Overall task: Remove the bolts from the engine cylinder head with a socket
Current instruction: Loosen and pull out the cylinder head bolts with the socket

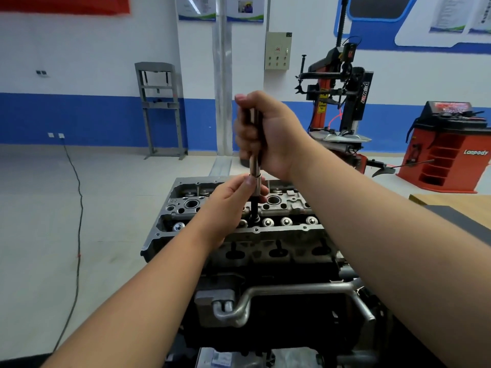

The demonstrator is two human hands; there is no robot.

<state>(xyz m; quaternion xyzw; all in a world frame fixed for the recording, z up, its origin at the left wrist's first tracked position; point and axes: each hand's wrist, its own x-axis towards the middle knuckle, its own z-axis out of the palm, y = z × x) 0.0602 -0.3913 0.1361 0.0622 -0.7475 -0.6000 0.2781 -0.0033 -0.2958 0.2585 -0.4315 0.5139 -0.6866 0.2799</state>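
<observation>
head view: right hand point(268, 134) wrapped in a fist round the upper handle of the socket tool point(255, 166), fingers fully curled on it, thumb on top. the tool stands close to upright over the cylinder head point(289, 203). left hand point(231, 205) lower down, fingers and thumb pinching the chrome collar where the shaft steps down to a darker extension. the dark tip drops into the middle of the head, near the row of round valve caps point(286, 221); whether it is seated on a bolt cannot be told, the bolt itself is hidden under the tip and the left fingers. the head sits on top of the engine block point(265, 301), which carries a bent metal pipe point(279, 290) on its near face. a tyre changer point(340, 107) and a red cabinet point(449, 152) stand well behind.

risks, as i judge them: if the socket is only part way on, turning could round the bolt or let the tool skip sideways into the valve caps. any lean in the long shaft makes that more likely. left fingers lie close to the turning joint and could be nipped. a freed bolt might drop into an open port.
</observation>
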